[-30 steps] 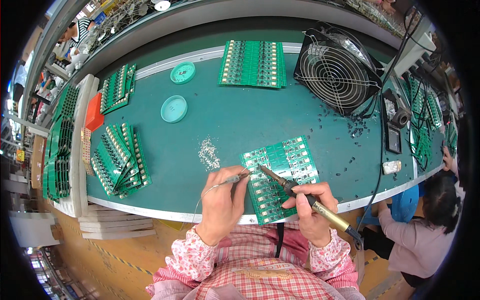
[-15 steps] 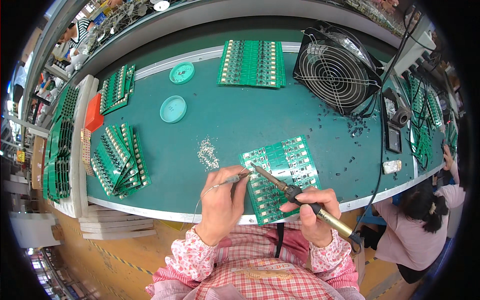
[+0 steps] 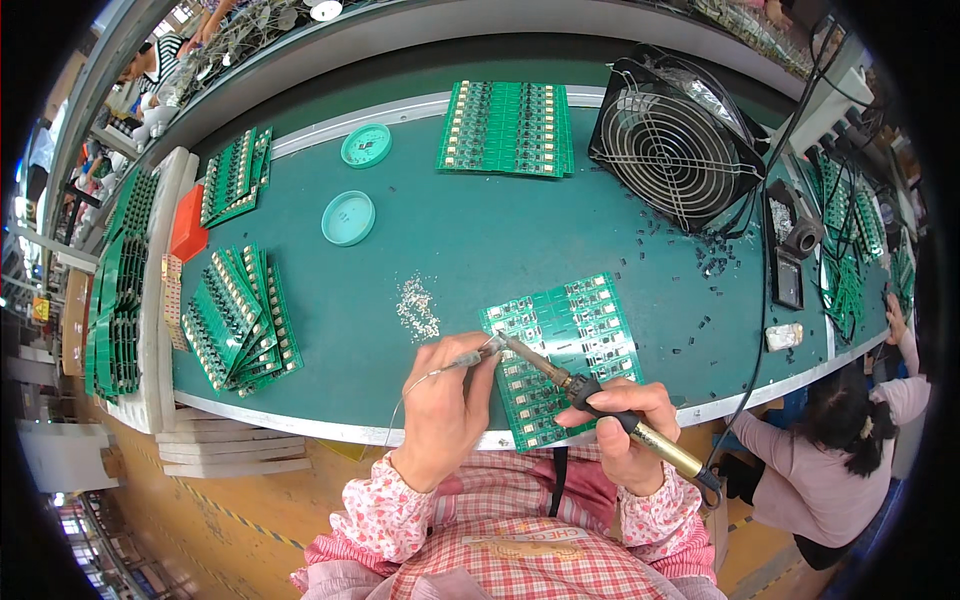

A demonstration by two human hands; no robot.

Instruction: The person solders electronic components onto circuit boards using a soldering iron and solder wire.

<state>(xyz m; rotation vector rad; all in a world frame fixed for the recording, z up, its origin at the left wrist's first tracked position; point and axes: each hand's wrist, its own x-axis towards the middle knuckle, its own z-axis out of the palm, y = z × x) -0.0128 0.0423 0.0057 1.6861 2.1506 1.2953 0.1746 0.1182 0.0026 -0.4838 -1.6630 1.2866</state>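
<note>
A green circuit board panel (image 3: 598,345) lies near the table's front edge, with rows of small pale and black parts on it. My right hand (image 3: 640,430) is closed round a soldering iron (image 3: 665,449), whose tip slants down to the board's left rows. My left hand (image 3: 440,395) pinches a slim tube (image 3: 462,361) with a thin, solder-like wire (image 3: 404,396) trailing from its rear. The tube's front end and the iron's tip meet over the upper left of the board; whether they touch a pad is too small to tell.
Small pale parts (image 3: 417,308) lie scattered left of the board, black ones (image 3: 715,258) to the right. Two turquoise dishes (image 3: 348,218), more board stacks (image 3: 505,130), a black fan (image 3: 672,150) and an iron stand (image 3: 797,235) surround the work. At the right sits another person (image 3: 835,460).
The iron's tip has shifted slightly down and left, closer to the tube's end. My left hand has hardly moved. The person at the right has shifted a little.
</note>
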